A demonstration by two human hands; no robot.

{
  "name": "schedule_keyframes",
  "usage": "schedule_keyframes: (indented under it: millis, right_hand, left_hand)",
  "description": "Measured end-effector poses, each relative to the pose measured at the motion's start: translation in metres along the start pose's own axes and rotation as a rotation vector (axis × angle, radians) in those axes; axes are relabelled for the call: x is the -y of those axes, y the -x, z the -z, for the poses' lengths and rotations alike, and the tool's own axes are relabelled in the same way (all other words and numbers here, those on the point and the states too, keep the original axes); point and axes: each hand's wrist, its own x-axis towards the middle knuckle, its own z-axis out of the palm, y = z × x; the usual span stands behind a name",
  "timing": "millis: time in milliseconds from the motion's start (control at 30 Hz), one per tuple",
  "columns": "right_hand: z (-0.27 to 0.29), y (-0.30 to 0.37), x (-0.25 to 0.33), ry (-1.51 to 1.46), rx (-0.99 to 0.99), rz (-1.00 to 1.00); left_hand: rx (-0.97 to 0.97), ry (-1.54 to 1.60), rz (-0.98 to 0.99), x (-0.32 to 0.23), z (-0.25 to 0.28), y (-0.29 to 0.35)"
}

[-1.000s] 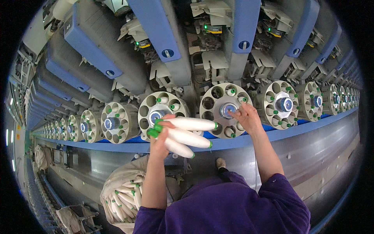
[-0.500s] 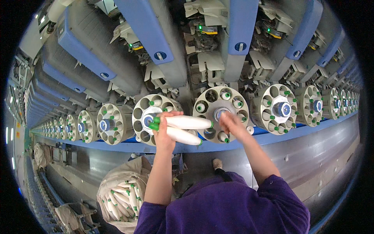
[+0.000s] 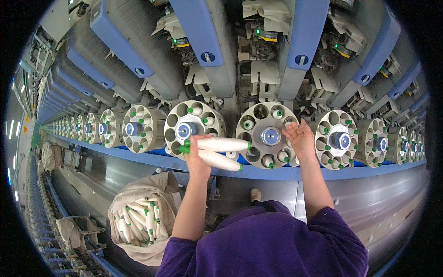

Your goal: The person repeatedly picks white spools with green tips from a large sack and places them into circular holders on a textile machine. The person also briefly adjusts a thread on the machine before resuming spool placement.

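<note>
White yarn bobbins [image 3: 219,159] with green tips lie sideways in my left hand [image 3: 198,159], whose fingers wrap round their left ends. At least two show, pointing right in front of the gap between two round magazines. My right hand [image 3: 301,141] is raised at the right rim of the middle round magazine [image 3: 258,122], fingers spread and nothing seen in them. It hides part of that rim. Some of this magazine's pockets hold green-tipped bobbins; others on its left and top look unfilled. A blue hub [image 3: 270,136] sits at its centre.
Another magazine [image 3: 171,119] stands left behind my left hand, and one [image 3: 341,121] to the right. A blue rail [image 3: 221,171] runs below the row. A cloth sack [image 3: 138,187] of bobbins stands at lower left. Blue-grey machine housings [image 3: 207,27] rise beyond.
My right hand has moved from in front of the middle magazine's hub to its right rim, with the fingers spreading. The left hand keeps hold of the bobbins. The whole view has shifted slightly.
</note>
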Motion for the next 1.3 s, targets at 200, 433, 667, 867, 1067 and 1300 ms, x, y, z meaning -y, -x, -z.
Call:
schedule_keyframes:
  millis: [200, 433, 667, 867, 1067, 1300]
  right_hand:
    - [-0.044, 0.023, 0.006, 0.047, 0.426, -0.292]
    - [-0.039, 0.052, -0.042, 1.302, 1.022, -0.212]
    - [0.007, 0.012, -0.031, 0.469, 0.306, -0.151]
    - [-0.026, 0.031, -0.003, 0.978, 0.519, -0.053]
    - [-0.010, 0.056, -0.038, 1.542, 1.069, 0.396]
    - [0.003, 0.019, -0.009, 0.892, 0.249, -0.039]
  left_hand:
    - [0.157, -0.329, -0.204, 0.037, -0.028, 0.000]
    - [0.081, 0.188, -0.062, -0.025, -0.031, 0.003]
    - [-0.163, 0.313, -0.023, -0.026, -0.016, 0.018]
    - [-0.251, 0.288, 0.044, -0.012, -0.025, 0.024]
    - [-0.216, 0.175, 0.082, -0.006, -0.031, 0.023]
    - [-0.084, 0.298, 0.141, -0.007, -0.033, 0.034]
